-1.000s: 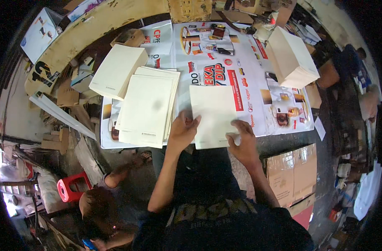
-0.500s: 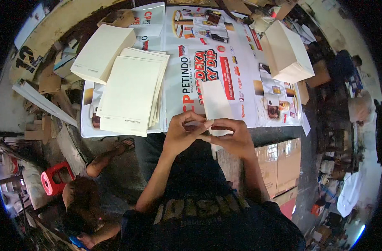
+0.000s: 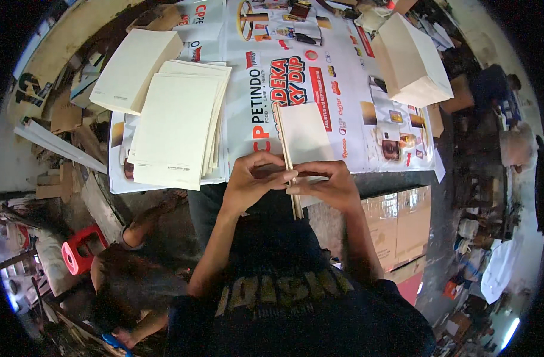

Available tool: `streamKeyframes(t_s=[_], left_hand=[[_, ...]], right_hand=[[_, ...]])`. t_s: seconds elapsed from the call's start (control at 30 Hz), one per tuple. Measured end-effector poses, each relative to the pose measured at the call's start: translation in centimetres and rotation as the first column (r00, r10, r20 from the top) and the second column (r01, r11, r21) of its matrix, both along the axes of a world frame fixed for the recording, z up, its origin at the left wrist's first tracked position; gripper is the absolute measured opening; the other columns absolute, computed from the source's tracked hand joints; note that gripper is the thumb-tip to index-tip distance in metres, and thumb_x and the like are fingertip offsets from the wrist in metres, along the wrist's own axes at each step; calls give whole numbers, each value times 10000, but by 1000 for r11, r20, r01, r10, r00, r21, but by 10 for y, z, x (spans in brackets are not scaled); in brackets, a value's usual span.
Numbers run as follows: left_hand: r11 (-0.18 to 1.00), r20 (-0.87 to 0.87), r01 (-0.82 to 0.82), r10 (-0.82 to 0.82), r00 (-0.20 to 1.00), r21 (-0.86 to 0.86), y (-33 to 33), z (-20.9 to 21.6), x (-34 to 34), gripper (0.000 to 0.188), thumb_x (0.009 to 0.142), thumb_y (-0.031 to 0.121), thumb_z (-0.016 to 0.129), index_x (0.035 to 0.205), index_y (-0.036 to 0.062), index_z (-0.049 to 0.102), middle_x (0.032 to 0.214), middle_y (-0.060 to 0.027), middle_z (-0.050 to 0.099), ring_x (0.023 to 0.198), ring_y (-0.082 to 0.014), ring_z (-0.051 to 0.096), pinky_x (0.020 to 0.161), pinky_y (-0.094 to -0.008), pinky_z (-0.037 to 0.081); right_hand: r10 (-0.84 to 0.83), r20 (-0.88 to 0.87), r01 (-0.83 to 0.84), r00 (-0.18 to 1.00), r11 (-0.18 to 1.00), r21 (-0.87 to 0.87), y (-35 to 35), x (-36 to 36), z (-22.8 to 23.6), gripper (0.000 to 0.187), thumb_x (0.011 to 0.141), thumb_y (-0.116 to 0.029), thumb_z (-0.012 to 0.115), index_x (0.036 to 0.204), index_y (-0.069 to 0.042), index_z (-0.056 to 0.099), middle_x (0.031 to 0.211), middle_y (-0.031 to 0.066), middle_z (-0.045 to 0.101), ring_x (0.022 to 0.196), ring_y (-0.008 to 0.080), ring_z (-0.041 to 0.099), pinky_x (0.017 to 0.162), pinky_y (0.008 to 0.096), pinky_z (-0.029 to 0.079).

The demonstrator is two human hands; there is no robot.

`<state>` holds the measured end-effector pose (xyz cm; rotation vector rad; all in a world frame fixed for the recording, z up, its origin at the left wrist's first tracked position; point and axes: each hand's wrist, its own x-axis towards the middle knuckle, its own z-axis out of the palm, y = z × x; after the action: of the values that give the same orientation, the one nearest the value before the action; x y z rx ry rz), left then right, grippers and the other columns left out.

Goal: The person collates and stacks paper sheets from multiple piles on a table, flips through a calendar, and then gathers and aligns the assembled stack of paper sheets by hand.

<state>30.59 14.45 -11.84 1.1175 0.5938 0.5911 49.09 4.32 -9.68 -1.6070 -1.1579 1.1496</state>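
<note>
Upright between my hands at the table's near edge is a thin bundle of cream paper envelopes (image 3: 307,131), its layered long edge turned toward the left. My left hand (image 3: 253,181) is closed on that edge, thumb and fingers pinching it. From the other side my right hand (image 3: 325,183) grips the same bundle low down, its thumb close to the left fingertips. On the left of the table lies a loose, slightly fanned pile of cream envelopes (image 3: 176,128) with small print along the near edge.
A tall neat stack of envelopes (image 3: 135,68) stands behind the loose pile, another stack (image 3: 412,62) at the right. A printed banner (image 3: 248,119) covers the table. Cardboard boxes (image 3: 397,229) sit below right. At lower left are a red stool (image 3: 84,250) and another person's arm (image 3: 147,327).
The bundle has turned and tilted, so its layered edge now shows at the left and its face has swung right. My left hand has shifted slightly left. The whole view has moved a little.
</note>
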Motion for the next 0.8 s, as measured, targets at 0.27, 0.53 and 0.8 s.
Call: streamKeyframes(t_s=[0.27,0.53,0.8], left_hand=[[998,-52,36,-38,998,-42,1,-2,2,237,831,63,781,983,-32,627,969,-106,692,884,-170,703,743,-277,618],[999,-78,51,-52,996,-12,-2,-2,2,254,824,59,780,1003,-25,620,1020,-128,695,929,-188,692,789,-309,617],[998,-80,52,-55,995,-34,-2,-3,1,237,840,29,759,1010,-30,605,1051,-131,699,946,-165,686,805,-289,600]], right_hand=[[-33,-45,32,998,999,-32,-3,1,3,352,731,-87,855,1035,28,721,979,97,727,900,129,674,801,275,574],[-33,-59,34,998,999,7,-7,6,1,392,728,-218,875,1033,-17,734,970,82,738,866,119,689,784,281,584],[-32,-107,32,994,999,-6,-7,8,-7,402,731,-219,872,1041,-8,728,968,86,739,852,125,693,797,284,586]])
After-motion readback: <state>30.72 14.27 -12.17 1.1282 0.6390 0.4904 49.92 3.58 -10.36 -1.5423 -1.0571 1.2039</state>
